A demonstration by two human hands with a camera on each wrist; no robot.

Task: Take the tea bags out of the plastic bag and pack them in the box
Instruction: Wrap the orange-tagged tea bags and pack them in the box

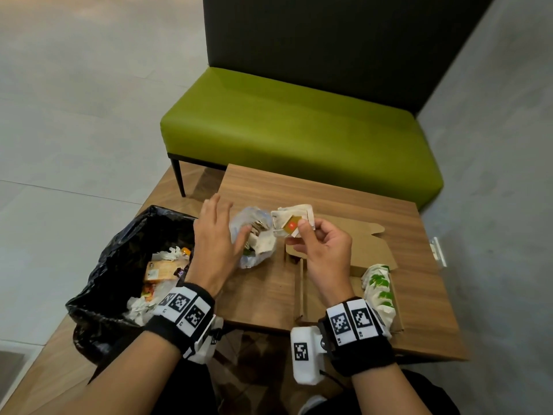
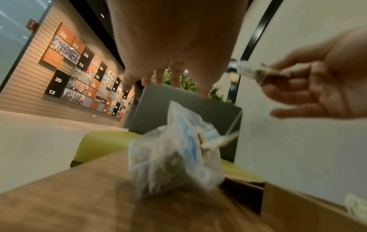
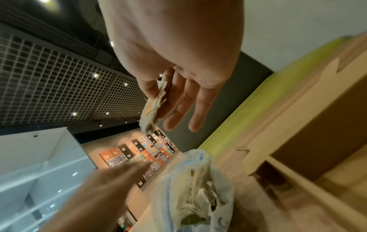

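Wooden tabletop (image 1: 425,235) at lower centre of the head view, green bench (image 1: 299,127) behind it, grey floor at left. Right hand (image 1: 324,250), centre of frame: thumb and fingers pinching a small stack of tea bags (image 1: 294,224) with an orange-and-red tag, raised clear of the tabletop; in the right wrist view, remaining fingers extended below the pinch. Left hand (image 1: 217,235), just left of centre: fingers straight and spread, grasping nothing, fingertips at the near side of the plastic bag (image 1: 254,238); contact not discernible. Plastic bag: clear, crumpled, resting on the tabletop between the two hands, mouth open, more paper tea bags inside. Cardboard box (image 1: 368,250), right of centre: open, flaps spread flat on the tabletop, beneath and beyond the right hand. Row of green-printed tea bags (image 1: 378,287) standing along the box's right side, lower right. Black bin bag (image 1: 119,253) with mixed litter at lower left, beside the tabletop edge.
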